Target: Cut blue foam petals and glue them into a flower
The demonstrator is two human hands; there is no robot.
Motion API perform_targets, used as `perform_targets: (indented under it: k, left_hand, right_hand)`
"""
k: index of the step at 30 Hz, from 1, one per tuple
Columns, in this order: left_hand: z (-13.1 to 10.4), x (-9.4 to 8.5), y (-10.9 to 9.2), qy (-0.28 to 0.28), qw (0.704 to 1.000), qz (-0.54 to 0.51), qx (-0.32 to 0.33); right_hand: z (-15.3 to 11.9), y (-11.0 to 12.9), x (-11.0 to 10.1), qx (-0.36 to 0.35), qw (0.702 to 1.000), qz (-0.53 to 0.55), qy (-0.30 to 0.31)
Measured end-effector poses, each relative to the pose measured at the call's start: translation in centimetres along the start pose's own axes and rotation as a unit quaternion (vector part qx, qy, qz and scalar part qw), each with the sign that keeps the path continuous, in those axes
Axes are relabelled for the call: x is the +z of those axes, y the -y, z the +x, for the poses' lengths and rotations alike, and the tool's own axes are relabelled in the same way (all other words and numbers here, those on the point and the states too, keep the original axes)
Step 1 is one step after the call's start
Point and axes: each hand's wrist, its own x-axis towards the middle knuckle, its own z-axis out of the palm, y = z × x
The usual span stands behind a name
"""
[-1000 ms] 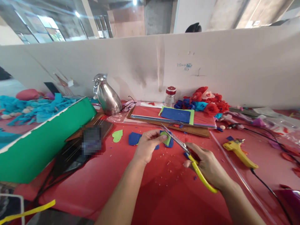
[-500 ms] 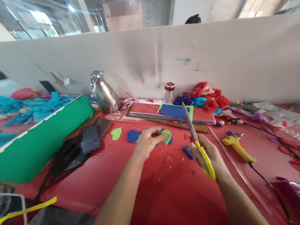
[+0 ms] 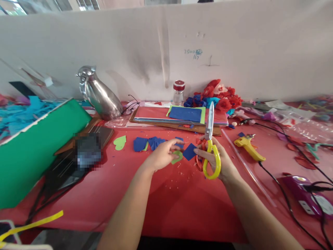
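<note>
My right hand (image 3: 220, 159) is closed around scissors (image 3: 209, 130) with yellow and red handles, their blades pointing up. Its thumb and finger also pinch a small blue paper square (image 3: 189, 151). Just to the left, my left hand (image 3: 163, 153) has its fingers curled on a rounded green paper piece (image 3: 177, 158), partly hidden by them. A blue piece (image 3: 179, 141) shows behind those fingertips. Blue cutouts (image 3: 140, 144) lie beyond the left wrist, with a green paper heart (image 3: 120, 142) farther left.
Blue and green sheets (image 3: 185, 114) top a paper stack at the back. A steel jug (image 3: 101, 95), a red-lidded jar (image 3: 179, 93) and paper flowers (image 3: 221, 99) stand near the wall. The corded yellow glue gun (image 3: 249, 147) lies right; a green box (image 3: 44, 152) stands left.
My right hand has come left toward my left hand and now pinches a blue square along with the scissors. The blue backing no longer shows against the green piece at my left hand.
</note>
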Motion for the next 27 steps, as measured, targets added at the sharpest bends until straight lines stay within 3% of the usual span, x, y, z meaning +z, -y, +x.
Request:
perform_targets:
  k: [4, 9, 14, 17, 21, 24, 27]
  left_hand:
    - [-0.1, 0.3, -0.1, 0.013, 0.991, 0.135, 0.001]
    - [0.4, 2.3, -0.5, -0.023, 0.998, 0.061, 0.016]
    - [0.4, 1.7, -0.1, -0.006, 0.995, 0.099, -0.028]
    - [0.4, 2.0, -0.3, -0.053, 0.992, 0.112, 0.004]
    - [0.6, 4.1, -1.0, -0.140, 0.986, -0.083, 0.019]
    - [0.8, 5.3, -1.2, -0.181, 0.951, -0.252, -0.019]
    - [0.9, 4.8, -1.3, -0.203, 0.905, -0.371, -0.045]
  right_hand:
    - [-0.1, -0.3, 0.2, -0.021, 0.999, 0.029, -0.034]
    - [-0.5, -0.2, 1.1, -0.033, 0.995, 0.055, -0.081]
    - [-0.5, 0.2, 1.4, -0.028, 0.991, 0.076, -0.109]
    - [-0.6, 0.2, 1.4, -0.029, 0.991, 0.074, -0.108]
    - [-0.9, -0.1, 1.8, -0.028, 0.993, 0.074, -0.086]
    - [-1.1, -0.3, 2.0, -0.032, 0.996, 0.058, -0.066]
    - [-1.2, 0.0, 1.4, -0.038, 0.998, -0.026, -0.030]
